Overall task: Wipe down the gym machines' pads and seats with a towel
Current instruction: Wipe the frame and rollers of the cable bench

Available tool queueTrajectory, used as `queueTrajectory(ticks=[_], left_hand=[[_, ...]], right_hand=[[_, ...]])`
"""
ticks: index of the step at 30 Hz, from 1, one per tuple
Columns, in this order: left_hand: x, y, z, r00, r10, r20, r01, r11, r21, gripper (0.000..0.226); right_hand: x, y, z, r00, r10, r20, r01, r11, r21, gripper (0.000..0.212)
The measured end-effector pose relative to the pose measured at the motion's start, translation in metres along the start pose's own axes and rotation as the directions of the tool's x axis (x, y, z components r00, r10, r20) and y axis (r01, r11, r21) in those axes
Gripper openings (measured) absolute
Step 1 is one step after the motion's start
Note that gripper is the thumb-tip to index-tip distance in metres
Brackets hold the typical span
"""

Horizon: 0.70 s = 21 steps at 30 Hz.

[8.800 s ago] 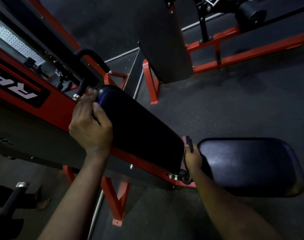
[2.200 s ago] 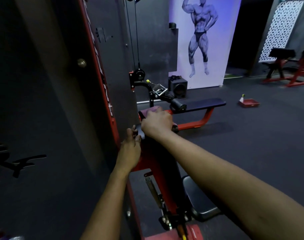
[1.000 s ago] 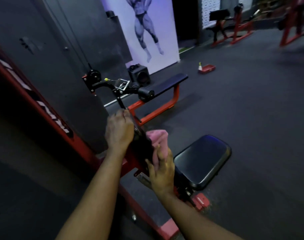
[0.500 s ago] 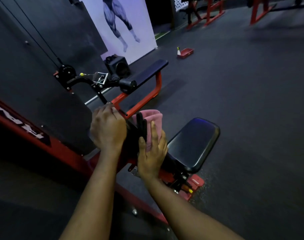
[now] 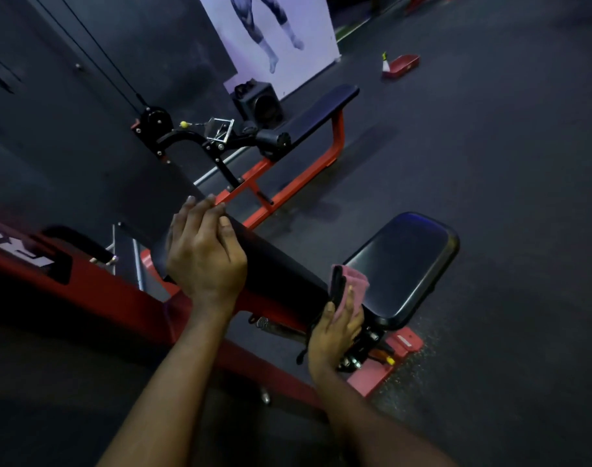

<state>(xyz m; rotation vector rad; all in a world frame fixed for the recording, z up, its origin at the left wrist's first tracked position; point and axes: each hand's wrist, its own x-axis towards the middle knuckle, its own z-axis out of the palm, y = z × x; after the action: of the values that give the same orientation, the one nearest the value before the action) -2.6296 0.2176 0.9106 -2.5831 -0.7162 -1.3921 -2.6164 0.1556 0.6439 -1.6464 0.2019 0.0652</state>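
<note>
Wall poster (image 5: pixel 271 35), black speaker (image 5: pixel 259 104) at its foot, red tray (image 5: pixel 402 65) on floor.

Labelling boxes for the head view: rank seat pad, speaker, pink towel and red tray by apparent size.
1. seat pad
2. speaker and pink towel: alike, towel partly hidden
3. red tray, though farthest away

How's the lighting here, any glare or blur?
Head view: dim overall, floor and walls near black; the poster is the brightest patch; a faint blue sheen lies on the seat at its far edge; lettering on the red frame at left is blur-smeared; the pink towel under the right hand reads clearly against the back pad.
</note>
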Motion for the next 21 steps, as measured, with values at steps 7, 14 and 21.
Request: queueTrajectory(ticks=[7, 14, 21], left_hand=[[0.0, -0.001, 0.002, 1.0, 0.014, -0.012, -0.014, 1.0, 0.027, 0.034], [0.001, 0.001, 0.002, 0.999, 0.003, -0.032, -0.002, 1.0, 0.03, 0.034], [0.0, -0.001, 0.005, 0.999, 0.026, -0.046, -0.024, 0.999, 0.043, 0.034]], right_hand=[[0.045, 0.019, -0.001, 0.939, 0.345, -0.005, -0.342, 0.933, 0.109, 0.059], [0.025, 0.001, -0.011, 0.955, 0.293, 0.05, -0.295, 0.954, 0.052, 0.06], [0.071, 0.014, -0.014, 0.857, 0.486, 0.171, -0.485, 0.873, -0.055, 0.05]])
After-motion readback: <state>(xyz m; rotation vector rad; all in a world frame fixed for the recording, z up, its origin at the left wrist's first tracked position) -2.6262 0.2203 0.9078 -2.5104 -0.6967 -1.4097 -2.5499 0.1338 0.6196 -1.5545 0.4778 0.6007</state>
